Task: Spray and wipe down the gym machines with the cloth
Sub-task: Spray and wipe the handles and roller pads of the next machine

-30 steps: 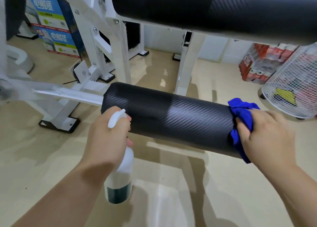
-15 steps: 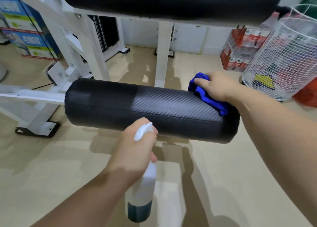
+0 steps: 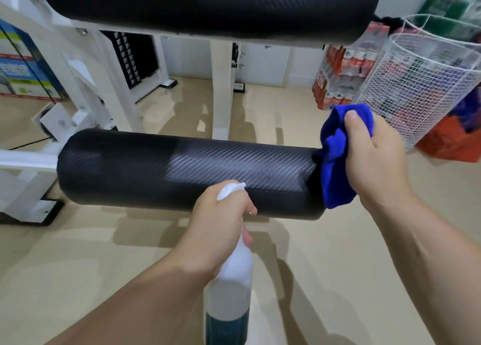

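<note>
step: wipe roller pad (image 3: pixel 182 170) end cap | right hand (image 3: pixel 374 162) grips cloth (image 3: pixel 335 178) against its right end | left hand (image 3: pixel 218 225) wrapped round spray bottle (image 3: pixel 229 287), just in front | tip: press flat, circle the cap

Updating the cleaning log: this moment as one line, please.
left hand: grips white plastic spray bottle | right hand: holds blue cloth against end of black textured cylindrical roller pad

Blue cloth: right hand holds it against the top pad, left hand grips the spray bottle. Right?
Not the top pad. The head view shows the right hand holding the blue cloth against the end of the lower roller; the left hand does grip the spray bottle.
</note>
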